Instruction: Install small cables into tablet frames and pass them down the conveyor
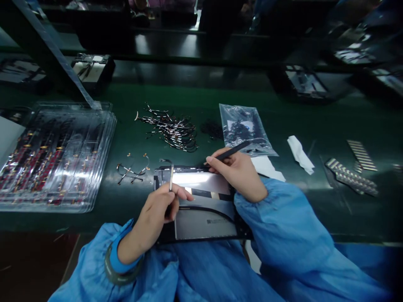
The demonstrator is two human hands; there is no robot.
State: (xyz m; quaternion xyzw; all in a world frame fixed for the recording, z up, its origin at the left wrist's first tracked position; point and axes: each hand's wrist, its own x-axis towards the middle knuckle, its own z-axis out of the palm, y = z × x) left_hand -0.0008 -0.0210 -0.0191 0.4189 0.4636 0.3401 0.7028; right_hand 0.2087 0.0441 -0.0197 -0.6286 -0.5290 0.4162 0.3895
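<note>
A flat tablet-like device with silver panels lies in front of me at the bench's near edge. My left hand is over its left side, thumb and fingers pinching a thin cable with a pale section, whose dark end curls up above the device's far edge. My right hand grips black tweezers like a pen, their tip low at the device's far edge. What the tip touches is too small to make out. A dark curved cable runs across the panels.
Stacked clear trays with parts stand left. Several loose cables lie near them, with a cable pile farther back. A clear bag holds dark parts. White paper and striped strips lie right. Black fixtures line the back.
</note>
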